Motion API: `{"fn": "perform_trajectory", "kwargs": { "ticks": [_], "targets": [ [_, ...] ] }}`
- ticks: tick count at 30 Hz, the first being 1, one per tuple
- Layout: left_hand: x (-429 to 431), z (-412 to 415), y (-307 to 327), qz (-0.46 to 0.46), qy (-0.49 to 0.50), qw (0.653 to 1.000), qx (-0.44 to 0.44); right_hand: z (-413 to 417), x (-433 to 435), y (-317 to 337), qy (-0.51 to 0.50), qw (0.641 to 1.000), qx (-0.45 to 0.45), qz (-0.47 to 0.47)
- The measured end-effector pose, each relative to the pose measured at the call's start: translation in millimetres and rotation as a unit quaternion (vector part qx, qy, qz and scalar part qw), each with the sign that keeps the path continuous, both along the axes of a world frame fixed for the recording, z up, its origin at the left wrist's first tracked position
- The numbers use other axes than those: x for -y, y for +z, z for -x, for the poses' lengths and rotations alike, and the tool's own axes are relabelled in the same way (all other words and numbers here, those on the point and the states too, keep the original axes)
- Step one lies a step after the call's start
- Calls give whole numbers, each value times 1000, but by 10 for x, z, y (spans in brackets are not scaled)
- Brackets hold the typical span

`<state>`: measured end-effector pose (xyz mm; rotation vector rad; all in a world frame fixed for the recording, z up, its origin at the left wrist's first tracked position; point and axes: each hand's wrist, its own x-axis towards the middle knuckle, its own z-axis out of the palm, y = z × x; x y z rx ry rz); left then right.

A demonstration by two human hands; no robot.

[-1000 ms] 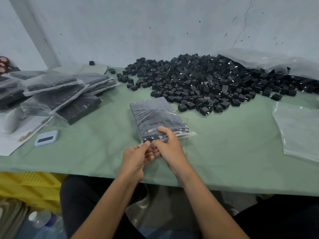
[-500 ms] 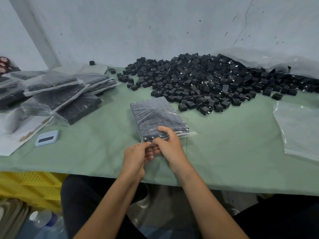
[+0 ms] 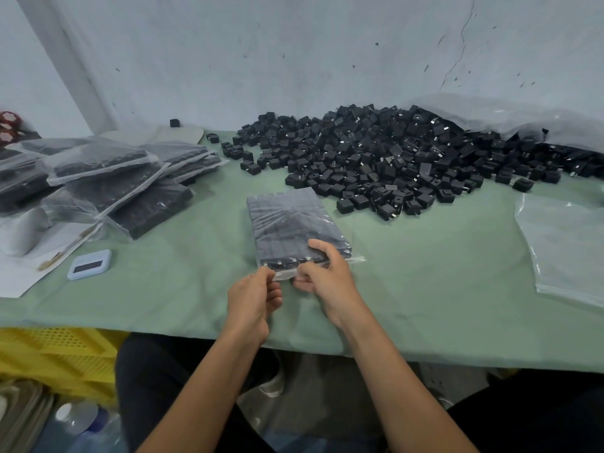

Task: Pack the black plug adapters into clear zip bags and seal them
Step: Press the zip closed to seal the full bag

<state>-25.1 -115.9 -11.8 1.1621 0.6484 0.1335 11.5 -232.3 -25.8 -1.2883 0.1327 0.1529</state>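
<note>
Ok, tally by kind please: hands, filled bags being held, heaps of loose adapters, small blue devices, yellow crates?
Hands: 2, the left hand and right hand, both pinching the bag's near edge
Held filled bag: 1
heap of loose adapters: 1
blue device: 1
yellow crate: 1
Total: 6

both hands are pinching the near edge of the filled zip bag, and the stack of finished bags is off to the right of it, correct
Not quite. The head view shows the stack of finished bags off to the left of the filled zip bag, not the right; on the right lie empty clear bags. The rest holds: the left hand and right hand both pinch its near edge.
</note>
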Motion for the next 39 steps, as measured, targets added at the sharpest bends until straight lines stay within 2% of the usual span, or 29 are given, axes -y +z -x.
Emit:
{"fn": "perform_trajectory", "kwargs": {
  "ticks": [7, 13, 16, 20, 23, 27, 31, 39],
  "targets": [
    [43, 9, 9, -9, -19, 1000, 10, 12, 1, -10, 12, 1000, 6, 3],
    [44, 2, 13, 37, 22, 999, 17, 38, 21, 22, 28, 999, 9, -15],
    [24, -2, 35, 64, -8, 998, 7, 42, 23, 28, 25, 999, 13, -14],
    [12, -37, 53, 31, -48, 998, -5, 50, 16, 12, 34, 999, 13, -16],
    [8, -61, 44, 14, -23, 1000, 10, 55, -8, 2, 29, 999, 13, -22],
    [-9, -56, 25, 45, -4, 999, 15, 49, -28, 5, 23, 999, 20, -13],
    [-2, -64, 46, 31, -56, 998, -5, 56, -34, 12, 29, 999, 32, -13],
    [-109, -214, 126, 12, 9, 1000, 15, 14, -24, -11, -20, 999, 38, -32]
  ]
}}
